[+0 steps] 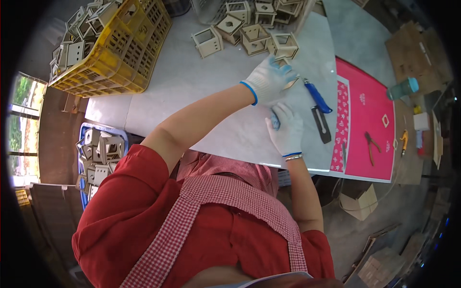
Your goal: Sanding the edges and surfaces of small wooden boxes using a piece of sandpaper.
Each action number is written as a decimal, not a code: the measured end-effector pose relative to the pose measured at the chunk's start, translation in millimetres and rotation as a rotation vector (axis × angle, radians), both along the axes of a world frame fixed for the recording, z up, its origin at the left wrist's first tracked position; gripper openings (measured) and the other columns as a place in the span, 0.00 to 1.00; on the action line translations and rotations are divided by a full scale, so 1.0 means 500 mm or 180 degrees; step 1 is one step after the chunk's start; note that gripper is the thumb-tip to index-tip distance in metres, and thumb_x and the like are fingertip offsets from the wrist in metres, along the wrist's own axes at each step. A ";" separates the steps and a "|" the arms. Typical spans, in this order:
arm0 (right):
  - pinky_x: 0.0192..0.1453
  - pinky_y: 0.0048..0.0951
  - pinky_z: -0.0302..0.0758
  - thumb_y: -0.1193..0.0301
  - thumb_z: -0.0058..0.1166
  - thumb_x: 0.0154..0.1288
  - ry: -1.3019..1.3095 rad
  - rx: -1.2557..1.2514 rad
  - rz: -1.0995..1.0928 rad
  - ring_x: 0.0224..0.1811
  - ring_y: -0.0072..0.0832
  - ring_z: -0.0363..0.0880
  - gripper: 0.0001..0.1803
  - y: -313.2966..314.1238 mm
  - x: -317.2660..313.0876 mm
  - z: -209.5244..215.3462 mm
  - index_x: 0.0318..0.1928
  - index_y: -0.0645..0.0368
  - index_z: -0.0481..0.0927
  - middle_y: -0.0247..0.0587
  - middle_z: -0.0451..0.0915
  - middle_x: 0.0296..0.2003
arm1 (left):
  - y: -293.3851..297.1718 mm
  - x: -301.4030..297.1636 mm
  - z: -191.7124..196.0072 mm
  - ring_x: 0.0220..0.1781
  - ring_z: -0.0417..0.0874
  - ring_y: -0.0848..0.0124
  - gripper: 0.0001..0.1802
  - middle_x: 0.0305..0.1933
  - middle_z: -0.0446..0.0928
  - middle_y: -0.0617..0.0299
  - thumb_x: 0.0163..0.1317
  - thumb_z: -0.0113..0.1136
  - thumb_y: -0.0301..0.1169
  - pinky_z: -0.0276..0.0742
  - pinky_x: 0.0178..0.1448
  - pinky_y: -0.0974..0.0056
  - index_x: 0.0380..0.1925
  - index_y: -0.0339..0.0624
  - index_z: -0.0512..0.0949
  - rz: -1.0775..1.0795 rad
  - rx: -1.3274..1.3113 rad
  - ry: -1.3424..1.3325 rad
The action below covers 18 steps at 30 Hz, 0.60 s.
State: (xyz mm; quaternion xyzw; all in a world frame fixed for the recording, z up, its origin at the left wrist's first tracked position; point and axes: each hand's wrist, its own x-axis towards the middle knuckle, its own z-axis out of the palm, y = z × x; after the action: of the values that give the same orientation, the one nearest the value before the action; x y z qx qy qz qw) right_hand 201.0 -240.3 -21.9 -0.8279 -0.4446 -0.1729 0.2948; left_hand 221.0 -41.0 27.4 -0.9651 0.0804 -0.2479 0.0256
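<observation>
My left hand (pixel 270 80), in a white knit glove with blue-coated fingers, is closed round a small open wooden box frame (pixel 291 84). Most of that frame is hidden behind the fingers. Nearer to me, my right hand (pixel 286 130), gloved the same way, rests on the grey table (pixel 230 115) with its fingers curled under. Whatever it may hold is hidden. Just beyond my left hand several similar wooden box frames (pixel 254 39) lie in a loose pile. To the right lie a blue-handled tool (pixel 318 97) and a flat dark slotted piece (pixel 321 126).
A yellow plastic crate (pixel 115 60) full of wooden frames stands at the far left. Below it is a blue bin (pixel 126 137) with more frames. On the right, a pink sheet (pixel 363 115) carries pliers (pixel 370 148); a teal-capped bottle (pixel 402 89) stands beyond.
</observation>
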 end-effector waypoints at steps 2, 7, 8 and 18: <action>0.58 0.39 0.76 0.70 0.63 0.60 -0.0136 -0.0111 -0.0048 0.48 0.44 0.82 0.20 0.012 0.007 0.007 0.54 0.56 0.84 0.40 0.86 0.50 | 0.023 0.015 -0.008 0.49 0.83 0.59 0.21 0.46 0.83 0.60 0.59 0.63 0.43 0.75 0.59 0.53 0.53 0.55 0.79 -0.0032 -0.0312 0.0071; 0.52 0.38 0.77 0.67 0.61 0.64 -0.0409 -0.0597 -0.0323 0.48 0.44 0.82 0.19 0.004 -0.009 0.004 0.56 0.52 0.84 0.40 0.86 0.50 | 0.125 -0.110 -0.018 0.36 0.81 0.66 0.17 0.40 0.84 0.61 0.71 0.58 0.40 0.78 0.45 0.63 0.53 0.47 0.84 0.0628 -0.4033 -0.0335; 0.52 0.38 0.77 0.67 0.61 0.64 -0.0266 -0.0577 -0.0397 0.48 0.44 0.82 0.19 -0.003 -0.010 -0.005 0.56 0.53 0.84 0.40 0.86 0.50 | 0.144 -0.147 0.002 0.37 0.80 0.71 0.19 0.40 0.84 0.62 0.73 0.58 0.40 0.77 0.44 0.66 0.56 0.43 0.84 0.0463 -0.5325 -0.0182; 0.40 0.47 0.79 0.59 0.54 0.73 0.0706 -0.0140 0.0390 0.35 0.54 0.83 0.19 0.207 0.001 0.080 0.57 0.52 0.83 0.50 0.87 0.40 | 0.098 -0.286 -0.064 0.48 0.83 0.69 0.32 0.44 0.85 0.55 0.69 0.67 0.41 0.79 0.58 0.64 0.66 0.32 0.75 -0.0346 -0.5771 0.1147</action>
State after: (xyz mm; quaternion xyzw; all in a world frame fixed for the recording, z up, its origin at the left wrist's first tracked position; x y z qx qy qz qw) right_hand 201.4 -136.7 18.3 -0.8195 -0.4627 -0.0522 0.3340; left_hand 78.0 8.0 -4.5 -0.6350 -0.0964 -0.0631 -0.7639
